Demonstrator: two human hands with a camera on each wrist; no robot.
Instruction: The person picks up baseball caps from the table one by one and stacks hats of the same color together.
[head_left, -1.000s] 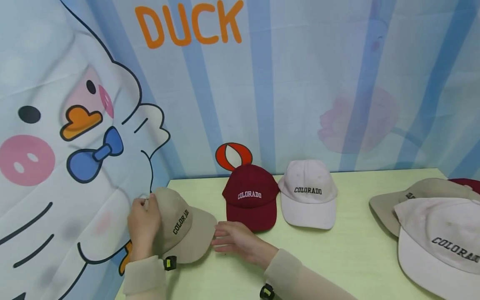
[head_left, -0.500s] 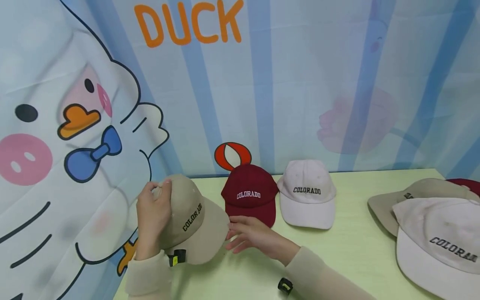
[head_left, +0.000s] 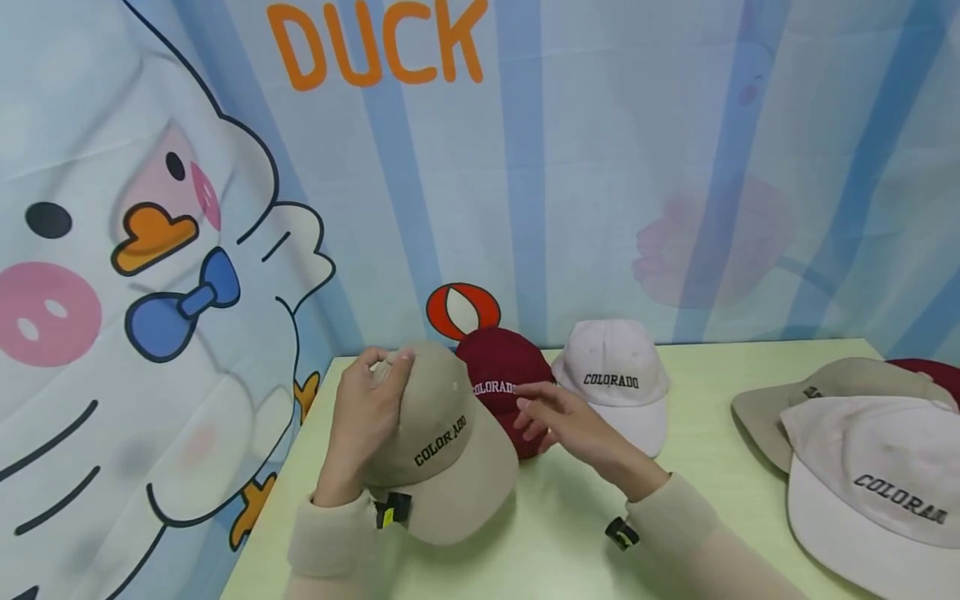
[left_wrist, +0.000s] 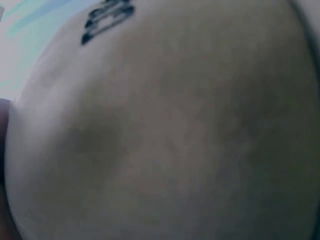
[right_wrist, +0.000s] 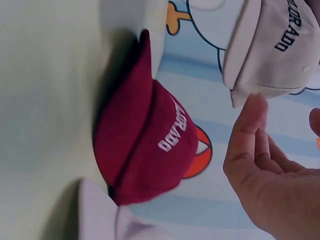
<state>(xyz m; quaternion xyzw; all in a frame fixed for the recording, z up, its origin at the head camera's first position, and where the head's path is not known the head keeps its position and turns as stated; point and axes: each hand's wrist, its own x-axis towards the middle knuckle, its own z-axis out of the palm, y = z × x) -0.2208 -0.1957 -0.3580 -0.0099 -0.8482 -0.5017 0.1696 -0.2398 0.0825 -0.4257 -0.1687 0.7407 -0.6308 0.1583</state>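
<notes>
In the head view my left hand grips the crown of a beige cap lettered COLORADO, thumb on top, with the brim tilted down toward the front right. That cap's fabric fills the left wrist view at close range. My right hand hovers in front of a dark red cap, holding nothing, its fingers relaxed. In the right wrist view the fingertips of the right hand are near the beige cap; whether they touch it I cannot tell. The red cap stands on the table.
A white cap stands right of the red one by the backdrop. At the table's right side lie another white cap, a beige cap and part of a red cap. The pale table meets a printed cloth backdrop.
The beige cap has been lifted and carried right by my left hand, now partly covering the red cap. My right hand has moved right and up, away from the brim.
</notes>
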